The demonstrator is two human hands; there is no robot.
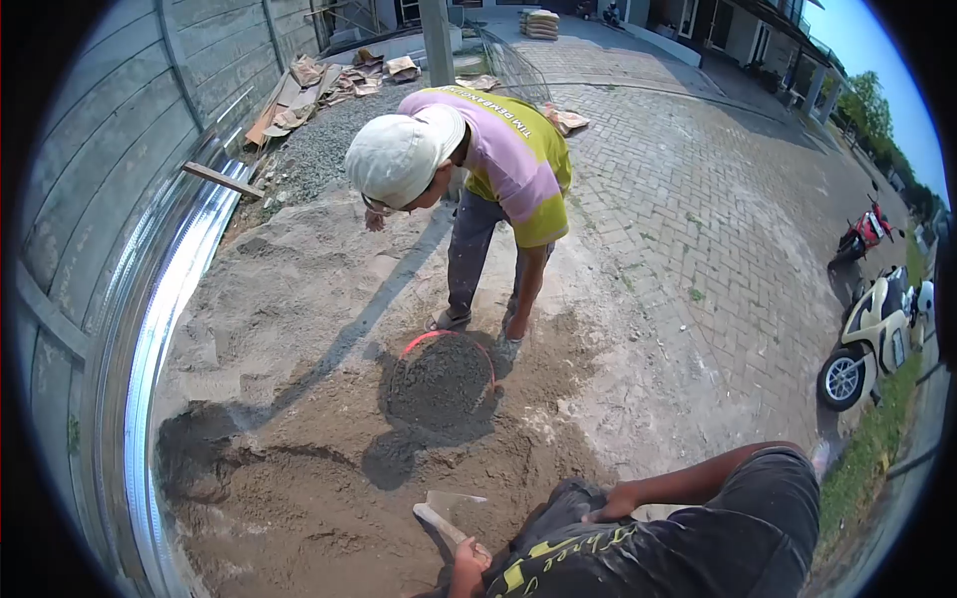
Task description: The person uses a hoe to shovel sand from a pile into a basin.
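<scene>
At the bottom, my left hand (471, 556) is closed around the pale wooden handle of a hoe (439, 520). Its thin grey blade (457, 496) lies against the brown sand. My right hand (608, 504) rests against dark cloth at my leg, fingers stretched out and partly hidden. Beyond the hoe, a round container with a red rim (423, 337) is heaped with dark grey sand or mortar (441, 384). A co-worker (503, 159) in a light hat bends over it, with one hand (515, 326) low beside the rim.
Long shiny metal sheets (184, 264) lie along the concrete wall (105, 130) at left. Behind the co-worker are grey gravel (324, 145), torn paper sacks (317, 88) and a post (437, 45). Parked motorbikes (869, 334) stand on the right, past the brick paving (678, 219).
</scene>
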